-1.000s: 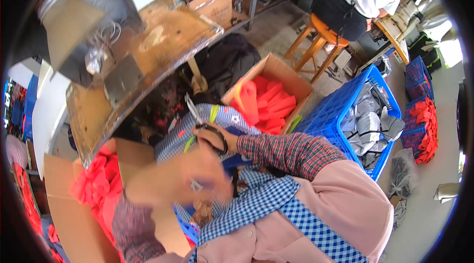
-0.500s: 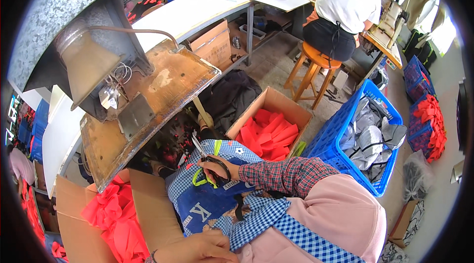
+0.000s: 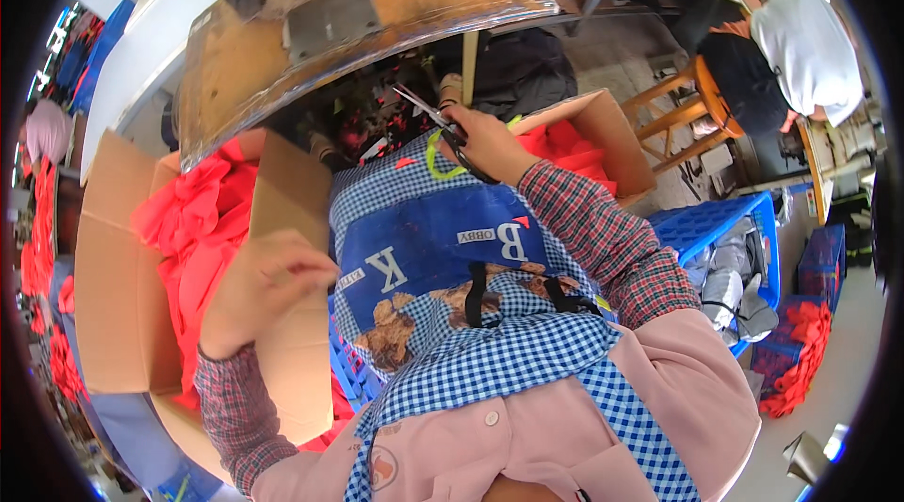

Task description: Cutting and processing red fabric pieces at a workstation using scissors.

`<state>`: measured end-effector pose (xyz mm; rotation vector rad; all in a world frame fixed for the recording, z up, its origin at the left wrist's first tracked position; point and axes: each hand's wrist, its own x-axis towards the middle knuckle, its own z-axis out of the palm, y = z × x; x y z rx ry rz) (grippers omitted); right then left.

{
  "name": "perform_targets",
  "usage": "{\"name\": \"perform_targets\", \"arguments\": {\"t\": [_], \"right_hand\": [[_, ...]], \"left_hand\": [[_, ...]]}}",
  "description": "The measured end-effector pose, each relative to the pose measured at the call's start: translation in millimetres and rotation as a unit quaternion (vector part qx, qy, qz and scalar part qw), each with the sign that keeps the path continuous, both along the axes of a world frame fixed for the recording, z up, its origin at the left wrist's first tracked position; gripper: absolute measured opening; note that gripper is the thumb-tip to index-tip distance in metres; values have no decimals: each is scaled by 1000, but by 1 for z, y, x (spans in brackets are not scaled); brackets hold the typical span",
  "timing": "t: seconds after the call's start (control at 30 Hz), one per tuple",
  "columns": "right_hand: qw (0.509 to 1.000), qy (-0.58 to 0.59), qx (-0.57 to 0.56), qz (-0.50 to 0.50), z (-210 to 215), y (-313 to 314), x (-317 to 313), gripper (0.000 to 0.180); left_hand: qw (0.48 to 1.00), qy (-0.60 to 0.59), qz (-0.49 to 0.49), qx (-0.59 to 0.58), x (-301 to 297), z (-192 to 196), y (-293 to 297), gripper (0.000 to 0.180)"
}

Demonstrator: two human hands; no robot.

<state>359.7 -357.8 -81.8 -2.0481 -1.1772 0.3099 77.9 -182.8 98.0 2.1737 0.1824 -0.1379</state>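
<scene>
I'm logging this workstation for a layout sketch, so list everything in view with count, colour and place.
scissors: one pair, dark blades, in the right hand, pointing toward the worktable
worktable: one, worn brown top with a grey metal plate, across the top
left cardboard box: one, brown, at left, holding red fabric
right cardboard box: one, brown, right of the scissors, red fabric inside
blue crate: one, at right, grey cloth inside
wooden stool: one, orange-brown, upper right, another person seated on it
apron: one, blue and checked, over the lap
left hand: over the left box flap, pinching something too small to tell
right hand: closed on the scissors
</scene>
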Motion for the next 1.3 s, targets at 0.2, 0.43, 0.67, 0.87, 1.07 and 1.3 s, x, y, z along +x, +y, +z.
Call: {"name": "perform_targets", "arguments": {"t": [0.2,0.43,0.67,0.87,1.07,1.3], "right_hand": [[979,-68,44,189,-23,44,-19,47],[968,-236,-73,41,-38,77,41,39],[944,-87,13,319,-31,6,18,43],[995,-98,-29,-12,-64,-13,58,46],[979,56,-66,184,-55,-43,16,48],[974,222,-48,-27,-185,-51,26,46]], "left_hand": [[979,5,204,-26,-43,-20,52,11],[955,19,292,-41,-75,-40,90,18],[941,50,333,-44,-101,-77,127,19],[947,49,318,-7,-85,-84,123,21],[928,37,369,20,-103,-100,137,27],[910,27,414,13,-94,-104,131,29]]}}
